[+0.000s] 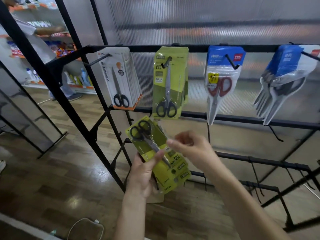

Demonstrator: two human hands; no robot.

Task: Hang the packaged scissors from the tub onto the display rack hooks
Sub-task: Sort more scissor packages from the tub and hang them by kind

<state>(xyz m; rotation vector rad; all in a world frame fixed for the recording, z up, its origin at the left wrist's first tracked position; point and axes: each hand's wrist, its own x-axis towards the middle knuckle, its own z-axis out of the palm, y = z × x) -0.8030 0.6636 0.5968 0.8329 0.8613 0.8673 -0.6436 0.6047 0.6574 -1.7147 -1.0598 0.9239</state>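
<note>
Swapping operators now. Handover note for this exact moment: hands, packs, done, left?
Left hand: holds a small stack of green scissor packs, upside down, handles up.
Right hand: fingertips pinching at the top pack's edge, apparently separating it; no pack held on its own.
Done: top rail holds white packs, green packs, blue-header red-handled scissors and another blue-header bundle.
Left: flip each held pack and hang it, likely on the matching green hook. Lower hooks are bare. Tub not in view.

Single head-worn wide-angle view, facing forward and down, close to display rack (190, 48)
</note>
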